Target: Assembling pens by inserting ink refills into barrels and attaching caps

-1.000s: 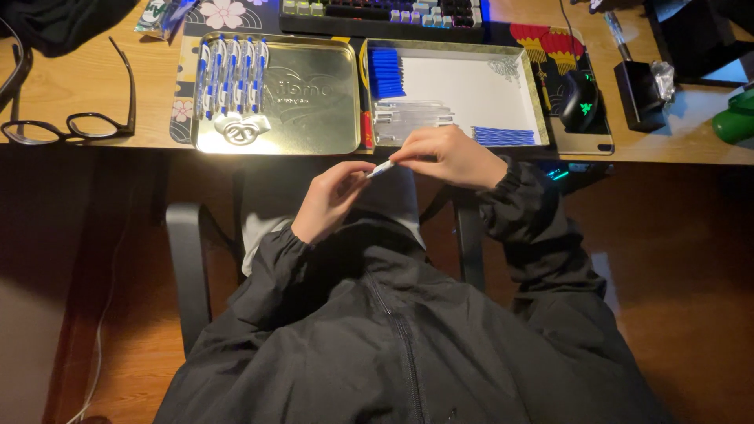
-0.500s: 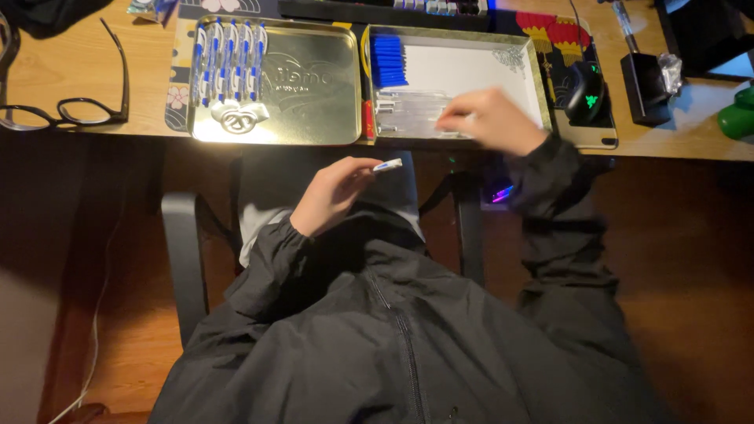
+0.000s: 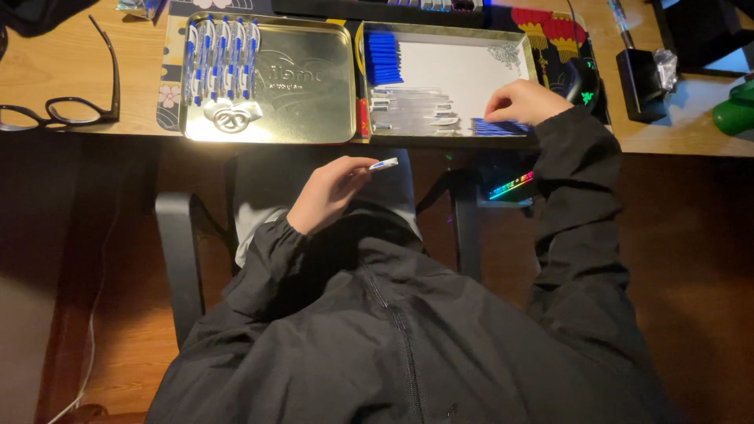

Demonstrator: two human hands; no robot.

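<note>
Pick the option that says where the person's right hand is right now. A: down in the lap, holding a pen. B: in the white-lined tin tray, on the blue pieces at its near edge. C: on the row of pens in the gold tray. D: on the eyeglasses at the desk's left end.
B: the right hand reaches into the white-lined tin tray and rests on the blue pieces at its near edge.

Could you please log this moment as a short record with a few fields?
left hand: above the lap, holding a small white and blue pen part
right hand: in the white tray, on the blue pieces
gold tray: a row of assembled pens at its left end
glasses: on the desk, left of the trays
</note>
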